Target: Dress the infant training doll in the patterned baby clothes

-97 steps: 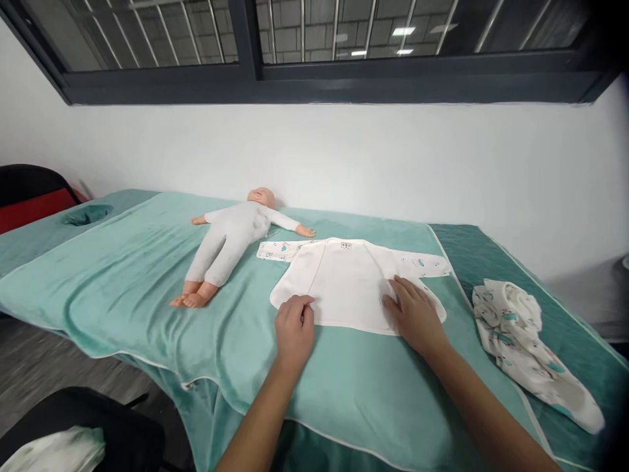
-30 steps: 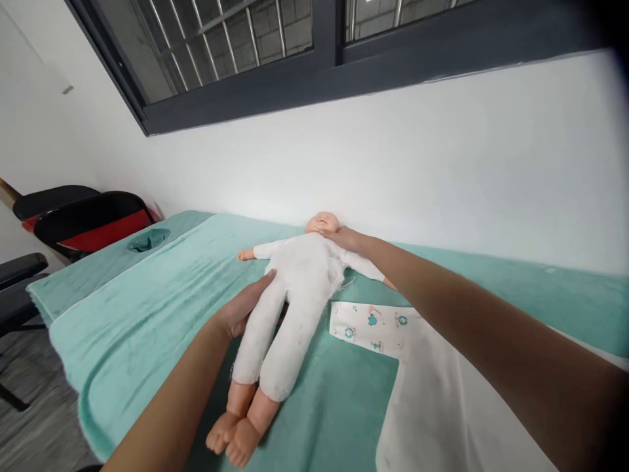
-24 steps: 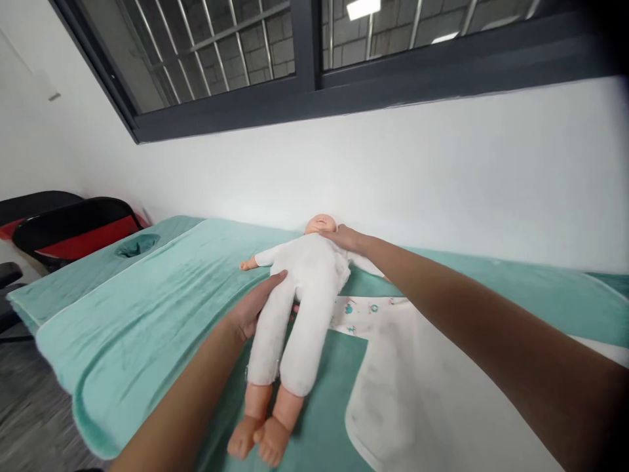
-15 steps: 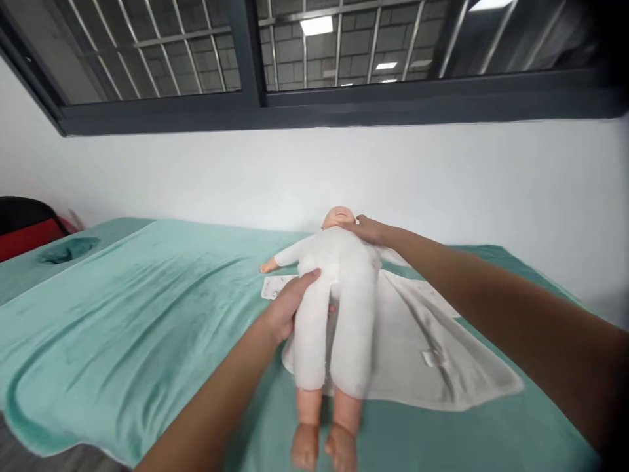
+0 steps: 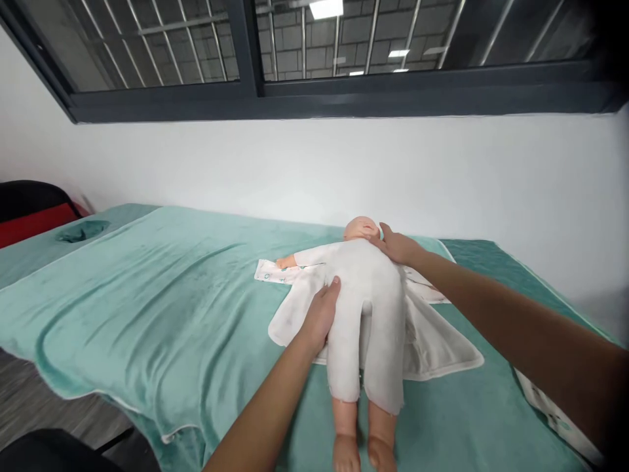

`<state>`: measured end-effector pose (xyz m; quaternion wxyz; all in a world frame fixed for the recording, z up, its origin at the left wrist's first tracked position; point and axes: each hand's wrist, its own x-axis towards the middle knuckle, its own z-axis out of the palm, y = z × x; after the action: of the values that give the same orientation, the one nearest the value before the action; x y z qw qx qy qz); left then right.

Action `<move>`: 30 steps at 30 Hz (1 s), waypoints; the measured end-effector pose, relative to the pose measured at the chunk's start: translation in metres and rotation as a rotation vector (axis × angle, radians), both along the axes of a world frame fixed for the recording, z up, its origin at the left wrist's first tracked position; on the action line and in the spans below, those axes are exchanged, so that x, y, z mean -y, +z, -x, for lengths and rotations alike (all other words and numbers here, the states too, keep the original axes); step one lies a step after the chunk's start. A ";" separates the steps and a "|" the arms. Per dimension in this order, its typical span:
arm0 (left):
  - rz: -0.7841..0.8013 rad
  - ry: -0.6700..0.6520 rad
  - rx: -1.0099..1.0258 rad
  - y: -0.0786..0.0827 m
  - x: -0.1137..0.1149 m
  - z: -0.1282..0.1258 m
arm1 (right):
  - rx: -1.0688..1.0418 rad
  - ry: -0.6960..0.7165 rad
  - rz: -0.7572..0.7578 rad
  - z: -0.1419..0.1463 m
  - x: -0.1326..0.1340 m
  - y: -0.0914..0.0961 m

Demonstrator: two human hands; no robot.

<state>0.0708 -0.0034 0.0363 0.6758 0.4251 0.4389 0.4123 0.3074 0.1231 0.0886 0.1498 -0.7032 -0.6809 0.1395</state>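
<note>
A baby doll (image 5: 366, 275) with a white cloth body lies on its back, head toward the wall and bare feet toward me. My left hand (image 5: 322, 314) grips its hip, thumb on top and the other fingers hidden underneath. At the doll's neck and shoulder, my right hand (image 5: 396, 246) holds on, thumb raised beside the head; part of its grip is hidden. Spread open beneath the doll is a white baby garment (image 5: 437, 344) with printed sleeves. One doll arm rests along the left sleeve (image 5: 272, 272).
A green blanket (image 5: 147, 295) covers the padded table, which has a face hole (image 5: 83, 231) at its left end. Behind stands a white wall (image 5: 211, 167) under a barred window. Printed cloth (image 5: 560, 419) lies at the right edge; a black chair part (image 5: 54, 452) shows lower left.
The doll appears farther right in view, and sits lower onto the garment, with its arm now over the left sleeve. Both hands have kept hold. My view has also shifted.
</note>
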 end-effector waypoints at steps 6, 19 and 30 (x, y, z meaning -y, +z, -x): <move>-0.313 0.362 -0.401 -0.017 -0.006 -0.006 | 0.299 0.174 -0.334 0.042 0.015 0.022; -0.936 0.167 -1.161 -0.033 -0.016 0.015 | 0.438 0.512 -0.067 0.169 -0.008 -0.016; -0.641 0.508 -0.950 -0.042 -0.073 0.044 | 0.387 0.492 -0.183 0.135 0.019 0.000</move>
<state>0.0268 0.0694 -0.0053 0.1266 0.6258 0.6334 0.4372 0.1723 0.1041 0.0889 0.0418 -0.5148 -0.8559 -0.0264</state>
